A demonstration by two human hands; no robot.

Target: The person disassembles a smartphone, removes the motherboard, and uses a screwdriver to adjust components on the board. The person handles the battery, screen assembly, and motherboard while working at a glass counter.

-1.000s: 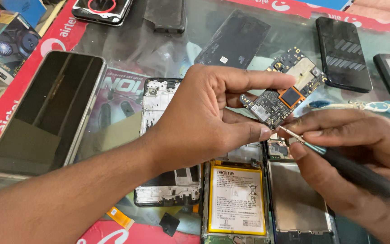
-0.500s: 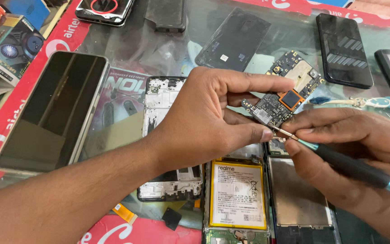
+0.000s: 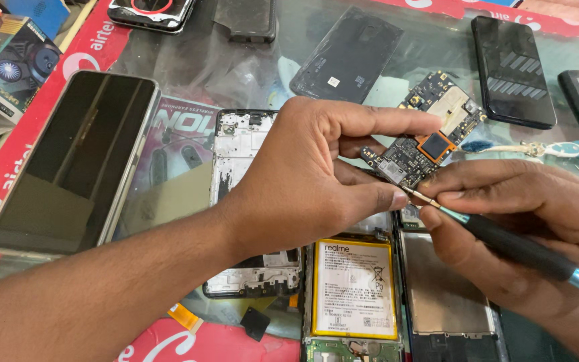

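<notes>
Your left hand (image 3: 303, 181) is pinching a small circuit board (image 3: 427, 137) between thumb and fingers above the middle of the glass tabletop (image 3: 189, 60), while your right hand (image 3: 524, 214) is gripping a slim screwdriver (image 3: 524, 251) with its tip touching the board's lower edge. Directly beneath are lying one bare phone frame (image 3: 242, 167) and one opened phone with a yellow battery (image 3: 353, 288). One large dark screen (image 3: 75, 161) is sitting near the left edge, and two dark handsets (image 3: 512, 70) are resting toward the right edge.

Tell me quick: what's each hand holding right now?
Left hand: closed on the circuit board.
Right hand: closed on the screwdriver, tip at the board.
</notes>
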